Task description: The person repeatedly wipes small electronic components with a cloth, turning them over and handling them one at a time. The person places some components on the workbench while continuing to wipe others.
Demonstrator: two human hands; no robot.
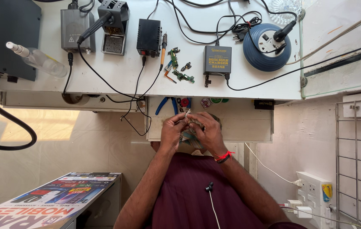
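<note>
Both hands meet over an open drawer (239, 127) just below the edge of the white bench (117, 72). The left hand (172, 130) and the right hand (206, 131) are pressed close together, their fingers (179, 121) curled narrow around a small pale part (187, 113) pinched between them; what the part is cannot be told, as the fingers cover most of it. The right hand has a dark ring on one finger and a red thread (224, 156) at the wrist. In the drawer behind the hands lie blue-handled pliers (165, 104) and a few small round items. On the bench above, near the drawer, are small green circuit boards (179, 68), with a soldering iron (163, 51) just beside them and a black box (149, 37) next to that. Left of these stand an iron holder (113, 27) and a grey unit (77, 29), and a clear spray bottle (38, 59) lies tilted farther left. To the right sit a dark grey charger (217, 60) and a round blue socket block (267, 46) with a plug in it. Black cables trail across the bench and over its edge.
</note>
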